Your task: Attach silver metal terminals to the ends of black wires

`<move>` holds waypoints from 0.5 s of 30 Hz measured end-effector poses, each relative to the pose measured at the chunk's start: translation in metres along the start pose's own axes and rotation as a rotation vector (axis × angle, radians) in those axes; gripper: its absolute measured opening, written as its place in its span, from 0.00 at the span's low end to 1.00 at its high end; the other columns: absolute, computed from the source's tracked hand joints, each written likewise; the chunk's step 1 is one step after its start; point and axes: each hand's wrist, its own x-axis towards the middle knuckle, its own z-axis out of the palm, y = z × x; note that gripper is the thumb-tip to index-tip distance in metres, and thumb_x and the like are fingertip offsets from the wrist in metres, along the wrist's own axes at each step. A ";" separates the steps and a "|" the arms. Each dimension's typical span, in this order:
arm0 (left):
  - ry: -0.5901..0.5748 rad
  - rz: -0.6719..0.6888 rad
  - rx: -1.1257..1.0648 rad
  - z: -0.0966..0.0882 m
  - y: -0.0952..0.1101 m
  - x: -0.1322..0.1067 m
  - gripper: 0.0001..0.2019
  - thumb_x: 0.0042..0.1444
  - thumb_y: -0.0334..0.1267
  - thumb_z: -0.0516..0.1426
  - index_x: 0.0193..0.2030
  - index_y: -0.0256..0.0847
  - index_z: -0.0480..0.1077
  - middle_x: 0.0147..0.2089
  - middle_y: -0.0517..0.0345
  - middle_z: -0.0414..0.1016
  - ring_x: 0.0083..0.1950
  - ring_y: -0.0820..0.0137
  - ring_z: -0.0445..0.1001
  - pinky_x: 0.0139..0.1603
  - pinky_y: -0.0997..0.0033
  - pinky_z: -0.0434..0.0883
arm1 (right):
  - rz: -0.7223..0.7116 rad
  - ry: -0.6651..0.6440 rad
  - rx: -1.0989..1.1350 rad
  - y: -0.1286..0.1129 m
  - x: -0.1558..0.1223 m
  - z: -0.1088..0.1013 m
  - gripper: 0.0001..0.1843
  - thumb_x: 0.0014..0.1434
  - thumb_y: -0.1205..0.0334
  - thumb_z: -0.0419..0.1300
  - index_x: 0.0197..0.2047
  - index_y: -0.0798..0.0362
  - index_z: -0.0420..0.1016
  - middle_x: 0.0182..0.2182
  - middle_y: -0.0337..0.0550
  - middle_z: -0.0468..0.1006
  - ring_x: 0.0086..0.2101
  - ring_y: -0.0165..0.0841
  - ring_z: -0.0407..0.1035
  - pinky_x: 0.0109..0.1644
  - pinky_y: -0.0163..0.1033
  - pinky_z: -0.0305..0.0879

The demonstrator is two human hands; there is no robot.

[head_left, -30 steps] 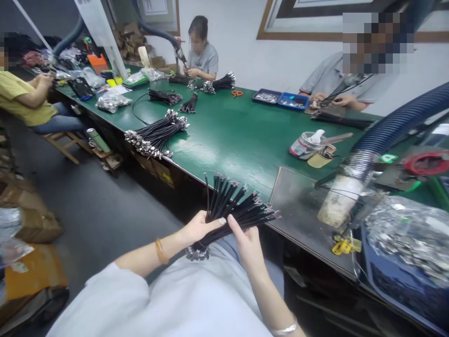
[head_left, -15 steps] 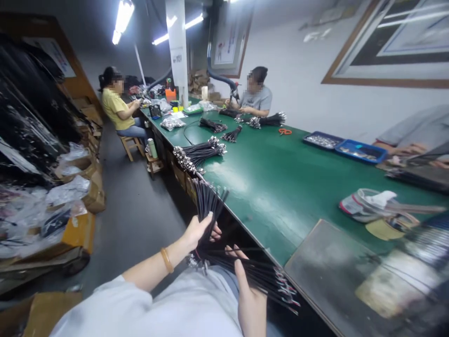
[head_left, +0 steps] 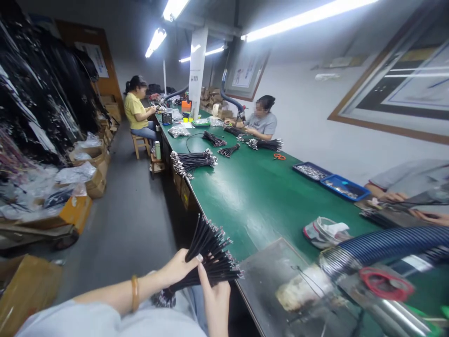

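A fanned bundle of black cables with metal tips [head_left: 210,250] sits over my lap, at the near edge of the long green table [head_left: 259,196]. My left hand [head_left: 177,268] is closed around the bundle's lower part, thumb across the cables. My right hand [head_left: 215,299] grips the same bundle from below and to the right, fingers pressed against the cables. The metal tips point up and right toward the table.
A dark metal plate [head_left: 280,276] lies on the table beside me, with a blue ribbed hose [head_left: 382,245] over it. Other cable bundles [head_left: 192,161], blue trays [head_left: 329,180] and scissors [head_left: 279,157] lie farther along. Several people sit working. Boxes [head_left: 75,210] line the aisle.
The two halves of the bundle, spread apart half a second ago, are back together as one fan in both hands. My view has tilted up and swung along the table.
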 end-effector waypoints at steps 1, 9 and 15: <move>0.027 -0.013 -0.019 0.000 -0.005 -0.006 0.31 0.41 0.68 0.66 0.30 0.36 0.77 0.33 0.57 0.80 0.43 0.62 0.75 0.45 0.69 0.73 | 0.003 -0.017 0.010 0.001 -0.004 0.001 0.33 0.51 0.36 0.68 0.47 0.57 0.85 0.48 0.57 0.85 0.52 0.49 0.79 0.59 0.50 0.74; 0.085 0.047 0.018 -0.021 -0.005 -0.016 0.29 0.43 0.64 0.66 0.34 0.35 0.80 0.36 0.55 0.82 0.42 0.62 0.76 0.46 0.67 0.74 | -0.021 -0.095 0.011 -0.001 -0.010 0.012 0.31 0.51 0.39 0.69 0.47 0.56 0.84 0.49 0.57 0.84 0.52 0.49 0.78 0.62 0.53 0.72; -0.185 0.272 0.521 -0.051 0.065 0.050 0.20 0.52 0.54 0.65 0.30 0.35 0.79 0.24 0.64 0.73 0.31 0.70 0.72 0.33 0.76 0.64 | 0.039 -0.002 0.063 0.011 0.006 -0.003 0.32 0.49 0.37 0.70 0.46 0.55 0.83 0.47 0.55 0.85 0.48 0.47 0.80 0.57 0.50 0.77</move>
